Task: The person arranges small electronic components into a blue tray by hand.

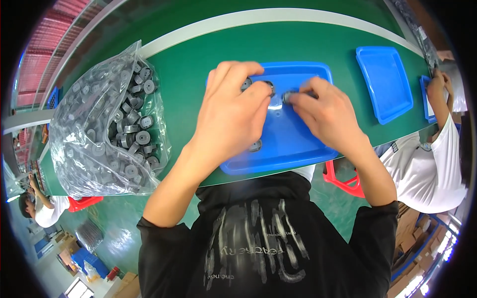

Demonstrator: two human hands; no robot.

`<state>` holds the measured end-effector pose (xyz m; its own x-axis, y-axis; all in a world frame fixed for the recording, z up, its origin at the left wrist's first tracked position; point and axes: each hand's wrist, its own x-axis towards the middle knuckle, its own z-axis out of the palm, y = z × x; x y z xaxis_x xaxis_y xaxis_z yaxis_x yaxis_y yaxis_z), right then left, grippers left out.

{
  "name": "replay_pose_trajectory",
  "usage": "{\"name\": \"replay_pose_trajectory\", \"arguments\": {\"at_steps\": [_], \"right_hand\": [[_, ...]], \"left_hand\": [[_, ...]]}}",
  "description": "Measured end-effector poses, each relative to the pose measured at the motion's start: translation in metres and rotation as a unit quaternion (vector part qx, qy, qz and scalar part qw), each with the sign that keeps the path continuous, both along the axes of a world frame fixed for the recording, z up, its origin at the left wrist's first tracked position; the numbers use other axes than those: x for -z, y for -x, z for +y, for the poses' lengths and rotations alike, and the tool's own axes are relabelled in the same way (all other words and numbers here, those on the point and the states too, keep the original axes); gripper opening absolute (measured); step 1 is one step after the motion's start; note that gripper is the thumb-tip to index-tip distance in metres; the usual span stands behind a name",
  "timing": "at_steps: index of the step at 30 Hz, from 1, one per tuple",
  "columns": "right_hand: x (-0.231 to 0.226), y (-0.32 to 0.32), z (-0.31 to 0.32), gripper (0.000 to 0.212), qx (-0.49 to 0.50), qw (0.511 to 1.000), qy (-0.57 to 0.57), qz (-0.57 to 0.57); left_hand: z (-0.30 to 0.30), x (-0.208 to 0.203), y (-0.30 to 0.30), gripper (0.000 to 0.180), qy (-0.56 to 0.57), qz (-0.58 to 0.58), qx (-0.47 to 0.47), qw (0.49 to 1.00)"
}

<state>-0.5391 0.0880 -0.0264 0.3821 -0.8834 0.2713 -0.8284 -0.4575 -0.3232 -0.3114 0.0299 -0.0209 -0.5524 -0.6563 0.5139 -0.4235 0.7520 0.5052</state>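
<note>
Both my hands are over a blue tray (pixel 293 159) on the green table. My right hand (pixel 328 111) pinches a small grey round part (pixel 287 97) between thumb and fingertips. My left hand (pixel 231 111) has its fingers curled, with another dark grey round piece (pixel 270 88) at the tips of its thumb and index finger. Two more pieces lie in the tray by my left hand: one grey part (pixel 246 84) partly behind its fingers, another grey part (pixel 256 146) below its palm. The left fingers hide some of the tray floor.
A clear plastic bag (pixel 82 144) full of grey round parts (pixel 143 137) lies open at the left. A second blue tray (pixel 387 84) stands at the right. Co-workers in white shirts (pixel 422 171) sit at both sides. A red stool (pixel 343 184) is under the table edge.
</note>
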Motion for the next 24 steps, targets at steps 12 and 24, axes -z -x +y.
{"name": "replay_pose_trajectory", "arguments": {"at_steps": [12, 24], "right_hand": [[0.014, -0.005, -0.035, 0.019, -0.007, 0.998, 0.062, -0.004], [-0.006, 0.005, -0.023, 0.032, 0.065, 0.985, -0.037, -0.157]], "left_hand": [[-0.019, 0.021, 0.019, 0.011, 0.039, -0.107, -0.039, 0.993], [-0.027, -0.002, -0.03, 0.016, -0.016, -0.008, -0.109, 0.994]]}}
